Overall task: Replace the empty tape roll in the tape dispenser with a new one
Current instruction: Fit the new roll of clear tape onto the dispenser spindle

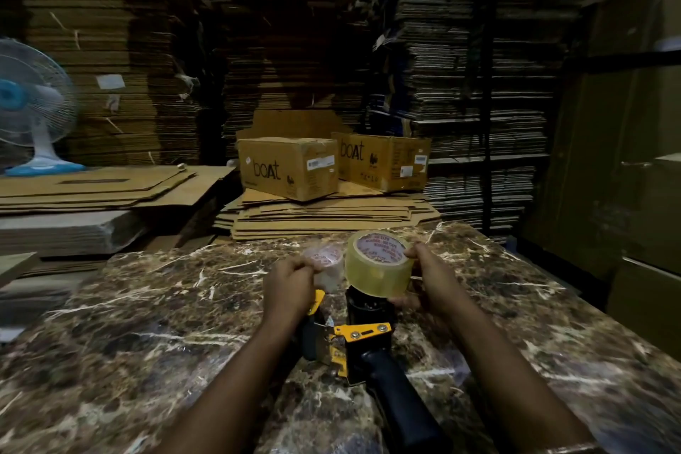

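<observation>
The right hand (429, 278) grips the full, clear-yellowish tape roll (377, 265) over the black-and-yellow dispenser (363, 339) (light, rigid, slick-sided; best held across its edges); the left hand (289, 282) pinches a wrapped spare roll (324, 265).

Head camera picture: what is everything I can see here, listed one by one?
Tape roll: one, yellowish clear with a red-printed core, held above the dispenser.
Second roll: one, pale and blurred, behind the left hand; how much tape it holds I cannot tell.
Tape dispenser: one, black and yellow, lying on the table, handle toward the camera.
Table: one, brown marbled top, foreground.
Boxes: two, brown, printed "boat", on flat cardboard behind the table.
Cardboard stacks: many, brown, filling the background.
Fan: one, white and blue, far left.
Left hand: one, closed on the pale roll.
Right hand: one, gripping the tape roll's side.
</observation>
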`<state>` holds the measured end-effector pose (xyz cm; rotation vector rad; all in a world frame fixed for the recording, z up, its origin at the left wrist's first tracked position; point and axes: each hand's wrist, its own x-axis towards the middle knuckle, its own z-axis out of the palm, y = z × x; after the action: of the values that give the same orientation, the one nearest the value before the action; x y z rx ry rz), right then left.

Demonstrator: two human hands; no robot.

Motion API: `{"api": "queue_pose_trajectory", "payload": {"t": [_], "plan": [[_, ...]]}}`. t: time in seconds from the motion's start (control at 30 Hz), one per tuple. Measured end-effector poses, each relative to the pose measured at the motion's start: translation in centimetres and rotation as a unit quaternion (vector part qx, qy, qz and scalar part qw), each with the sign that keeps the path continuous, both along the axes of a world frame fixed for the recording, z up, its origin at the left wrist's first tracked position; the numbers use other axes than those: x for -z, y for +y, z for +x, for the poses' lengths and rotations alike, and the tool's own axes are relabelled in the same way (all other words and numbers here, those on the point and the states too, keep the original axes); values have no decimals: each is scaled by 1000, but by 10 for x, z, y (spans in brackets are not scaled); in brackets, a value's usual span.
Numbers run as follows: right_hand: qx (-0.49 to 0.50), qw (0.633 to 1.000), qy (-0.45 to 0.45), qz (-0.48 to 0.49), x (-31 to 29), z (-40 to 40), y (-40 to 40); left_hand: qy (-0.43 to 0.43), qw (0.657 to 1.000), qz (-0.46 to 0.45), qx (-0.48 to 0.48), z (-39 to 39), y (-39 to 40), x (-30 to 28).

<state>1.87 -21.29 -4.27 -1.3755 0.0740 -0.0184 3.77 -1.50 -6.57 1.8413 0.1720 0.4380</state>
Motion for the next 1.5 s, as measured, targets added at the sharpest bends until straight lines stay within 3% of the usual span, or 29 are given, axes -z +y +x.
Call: {"api": "queue_pose_trajectory", "payload": {"t": [0.07, 0.13, 0.2, 0.3, 0.43, 0.73, 0.87, 0.97, 1.0, 1.03, 1.13, 1.27, 1.37, 1.5], "plan": [[15, 1000, -3, -21, 1, 2, 2, -9, 994, 11, -104, -2, 2, 3], [24, 998, -8, -58, 2, 3, 4, -52, 989, 39, -134, -7, 6, 2], [27, 996, -12, -85, 4, 4, 6, -118, 986, 101, -68, -11, 10, 1], [35, 993, -15, -114, 6, 2, 8, -137, 969, 177, 108, -19, 9, -7], [55, 987, -20, -151, 9, 1, 6, -153, 942, 285, 93, -27, 3, -9], [79, 985, -32, -152, 13, -1, 12, -135, 980, 143, 5, -23, 7, -5], [99, 980, -53, -162, 12, -1, 19, -76, 996, -29, -20, -14, 10, -2], [116, 971, -77, -193, 12, -1, 19, -60, 982, -164, -66, -10, 18, -6], [118, 970, -77, -200, 14, 1, 19, -70, 980, -167, -80, -10, 21, -6], [121, 967, -79, -208, 14, 1, 19, -88, 985, -125, -85, -12, 22, -6], [123, 960, -80, -238, 14, 5, 18, -158, 978, 128, -40, -18, 16, -8], [123, 954, -79, -261, 16, 7, 17, -143, 897, 411, 84, -25, 4, -10], [103, 963, -61, -243, 20, 8, 15, -110, 864, 474, 127, -26, 3, -9], [64, 963, -87, -248, 21, 5, 11, -72, 858, 487, 150, -20, 8, -9]]}}
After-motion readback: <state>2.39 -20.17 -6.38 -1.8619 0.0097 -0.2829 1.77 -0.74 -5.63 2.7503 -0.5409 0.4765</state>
